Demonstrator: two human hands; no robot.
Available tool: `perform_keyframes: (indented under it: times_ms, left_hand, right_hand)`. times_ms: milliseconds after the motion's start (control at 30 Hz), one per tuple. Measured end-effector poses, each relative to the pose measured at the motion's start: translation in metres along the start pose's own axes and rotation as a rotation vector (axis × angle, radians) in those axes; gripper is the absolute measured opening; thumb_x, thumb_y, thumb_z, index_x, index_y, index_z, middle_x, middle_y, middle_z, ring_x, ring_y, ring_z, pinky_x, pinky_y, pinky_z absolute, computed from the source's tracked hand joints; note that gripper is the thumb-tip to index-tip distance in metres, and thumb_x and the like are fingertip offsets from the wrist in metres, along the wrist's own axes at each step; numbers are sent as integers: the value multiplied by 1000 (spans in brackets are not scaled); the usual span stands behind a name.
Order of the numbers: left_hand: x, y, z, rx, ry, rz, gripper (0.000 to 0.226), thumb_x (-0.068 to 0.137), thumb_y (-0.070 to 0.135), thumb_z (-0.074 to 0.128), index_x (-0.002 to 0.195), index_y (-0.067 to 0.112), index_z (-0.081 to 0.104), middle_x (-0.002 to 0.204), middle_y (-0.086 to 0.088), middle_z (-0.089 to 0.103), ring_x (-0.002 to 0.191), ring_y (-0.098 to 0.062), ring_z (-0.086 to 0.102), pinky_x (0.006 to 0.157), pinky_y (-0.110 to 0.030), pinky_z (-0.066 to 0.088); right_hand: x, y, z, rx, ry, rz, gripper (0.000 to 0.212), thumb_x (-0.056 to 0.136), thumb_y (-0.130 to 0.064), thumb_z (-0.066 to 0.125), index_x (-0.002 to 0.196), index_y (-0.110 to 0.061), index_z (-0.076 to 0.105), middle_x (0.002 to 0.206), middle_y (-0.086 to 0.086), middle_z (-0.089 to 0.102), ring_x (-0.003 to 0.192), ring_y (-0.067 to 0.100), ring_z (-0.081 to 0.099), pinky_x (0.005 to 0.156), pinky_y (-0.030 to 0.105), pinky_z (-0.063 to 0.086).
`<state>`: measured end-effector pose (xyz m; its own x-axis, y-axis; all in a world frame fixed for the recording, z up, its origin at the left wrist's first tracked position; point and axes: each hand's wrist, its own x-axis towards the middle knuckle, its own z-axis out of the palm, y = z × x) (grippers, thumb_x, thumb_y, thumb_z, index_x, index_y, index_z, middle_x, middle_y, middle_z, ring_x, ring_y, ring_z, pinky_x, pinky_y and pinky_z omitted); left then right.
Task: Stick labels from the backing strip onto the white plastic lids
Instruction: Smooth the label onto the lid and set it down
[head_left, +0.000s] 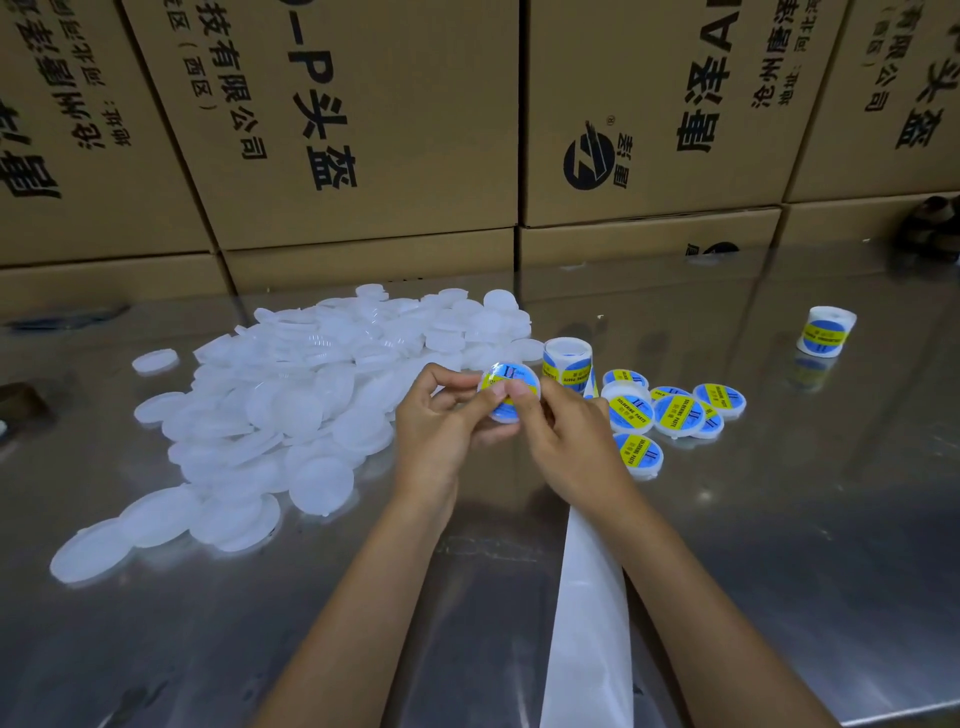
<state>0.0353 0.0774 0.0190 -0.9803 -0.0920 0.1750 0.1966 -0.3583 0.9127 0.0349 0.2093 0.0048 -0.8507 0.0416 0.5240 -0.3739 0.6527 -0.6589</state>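
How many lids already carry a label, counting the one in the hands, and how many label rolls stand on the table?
Labelled lids lying on the table: 6
Labelled lid held in the left hand and right hand: 1
Label rolls: 2
Total: 9
The pile of plain white lids is too heaped to count.

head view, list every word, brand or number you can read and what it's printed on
"SOLDERING PASTE": yellow band on the labelled lids lying on the table.
"头盔": cardboard box, rotated sideways; "有限公司" beside it.
"(西区)": same box, smaller print.
"沧州": box to the right, by a round black logo.
Label on the held lid between left hand and right hand: too blurred.
Label rolls: print unreadable.
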Motion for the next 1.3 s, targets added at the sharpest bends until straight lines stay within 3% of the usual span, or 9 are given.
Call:
perform_keyframes:
  times_ms: [200,267,333,400,600,767,1067,1233,1300]
  left_hand:
    - [0,-2,1,57,-6,18,16,92,11,71,88,3,58,89,-23,74,71,-30,75,64,-33,61]
    - [-1,-1,2,88,-63,7,11,94,8,68,102,5,61,96,-22,74,79,-30,75,66,-32,61]
    - [-2,-1,3,110,-152,-24,31,91,1,70,120,11,63,101,-16,74,88,-26,75,70,-31,61]
    - [-2,0,4,129,-194,-38,42,86,-4,73,123,14,66,104,-12,74,91,-23,75,72,-29,61]
    - [-1,3,-1,89,-84,0,28,86,2,76,112,6,67,90,-18,76,82,-31,76,68,-29,61]
    - [1,-1,0,57,-13,3,16,88,3,73,102,9,70,86,-18,76,77,-29,76,64,-28,60]
    - [2,-3,2,158,30,73,18,94,20,70,92,3,68,77,-11,76,65,-26,74,56,-29,60]
    - [0,1,2,288,-109,90,11,96,15,67,107,12,67,75,-6,74,56,-25,70,52,-30,57]
    - [-2,0,4,335,-172,75,29,91,8,71,117,18,64,76,-3,73,52,-21,65,52,-32,58]
  right_hand:
    - [0,1,0,40,59,12,44,107,-30,36,81,-3,58,63,0,56,71,21,43,78,39,37]
    - [0,2,-1,63,93,24,42,107,-29,36,76,-12,59,65,1,58,72,27,50,72,38,38]
    - [0,1,-3,113,114,55,43,107,-28,38,65,-31,45,55,-9,46,67,23,46,70,34,33]
    - [1,-1,-3,133,100,83,46,107,-29,38,62,-36,36,50,-11,41,66,20,42,72,35,33]
    - [1,-1,-2,198,34,66,53,97,-55,45,66,-12,51,49,-13,46,55,10,40,66,28,30]
    - [0,-2,-2,166,15,46,55,87,-65,52,73,-12,61,51,-11,46,56,12,42,71,31,35]
    - [-2,1,4,48,68,-29,50,106,-28,40,56,-27,34,47,-11,37,60,25,43,72,35,32]
    - [2,4,2,-5,133,0,50,106,-20,40,57,-11,36,48,6,40,58,38,42,64,43,34]
    - [3,6,1,15,151,7,51,106,-24,41,57,-12,38,49,4,40,59,34,43,63,44,35]
